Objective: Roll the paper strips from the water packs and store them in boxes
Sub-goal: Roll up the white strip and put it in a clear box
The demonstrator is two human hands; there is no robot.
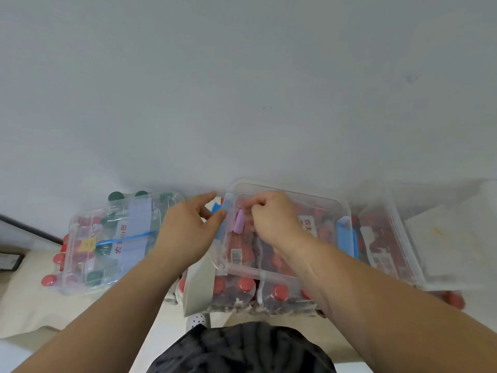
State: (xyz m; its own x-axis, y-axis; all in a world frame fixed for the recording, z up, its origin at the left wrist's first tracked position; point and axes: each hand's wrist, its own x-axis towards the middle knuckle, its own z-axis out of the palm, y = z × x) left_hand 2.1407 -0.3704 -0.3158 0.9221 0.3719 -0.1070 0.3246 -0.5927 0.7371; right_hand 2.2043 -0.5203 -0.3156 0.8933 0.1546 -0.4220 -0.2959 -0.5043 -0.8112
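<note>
A clear plastic box (343,208) rests on top of a water pack of red-capped bottles (247,288). My right hand (271,219) reaches into the box, fingers closed on a small purple rolled paper strip (238,221) near the box's left wall. My left hand (188,232) is at the box's left rim, thumb and fingers pinching that wall. A blue strip (216,208) shows just behind my left fingers. More blue paper (347,235) lies at the box's right end.
A second clear box (80,219) on the left sits on another pack with green and red caps, holding pale blue paper and a blue strip. A clear lid or box (403,238) lies on the right. A white wall stands right behind.
</note>
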